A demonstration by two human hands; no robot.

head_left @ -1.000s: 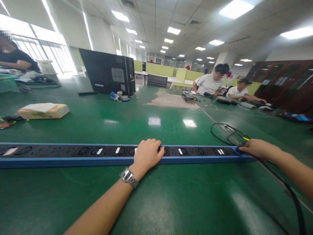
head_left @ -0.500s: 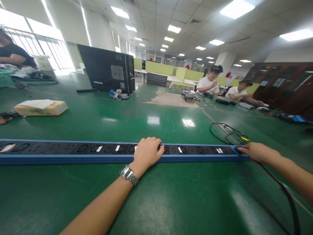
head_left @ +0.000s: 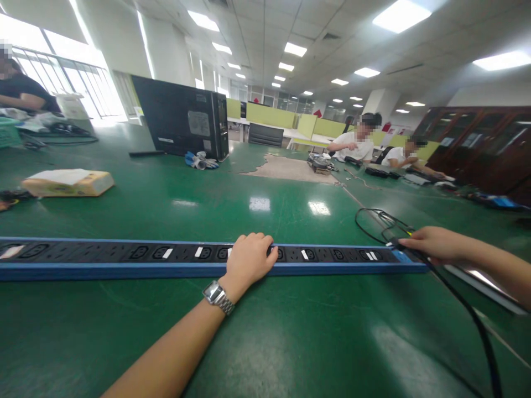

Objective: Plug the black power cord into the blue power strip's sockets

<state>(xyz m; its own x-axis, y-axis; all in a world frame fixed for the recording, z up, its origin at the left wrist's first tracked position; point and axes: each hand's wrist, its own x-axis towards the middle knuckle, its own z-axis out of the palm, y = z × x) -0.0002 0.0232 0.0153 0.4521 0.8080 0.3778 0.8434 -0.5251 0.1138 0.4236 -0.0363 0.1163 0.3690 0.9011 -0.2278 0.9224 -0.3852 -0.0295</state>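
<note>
beneath the left hand (head_left: 250,258) lies the long blue power strip (head_left: 124,271).

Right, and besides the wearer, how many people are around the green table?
3. A dark-topped person at the far left; a white-topped person beyond the table on the right; and a seated-looking person farther right. The tower may hide others.

In front of you, blue-and-grey fabric gloves (head_left: 202,161) lie beside a black boxy computer tower (head_left: 178,121); leftward, a yellow rectangular tissue pack (head_left: 68,183)
</note>
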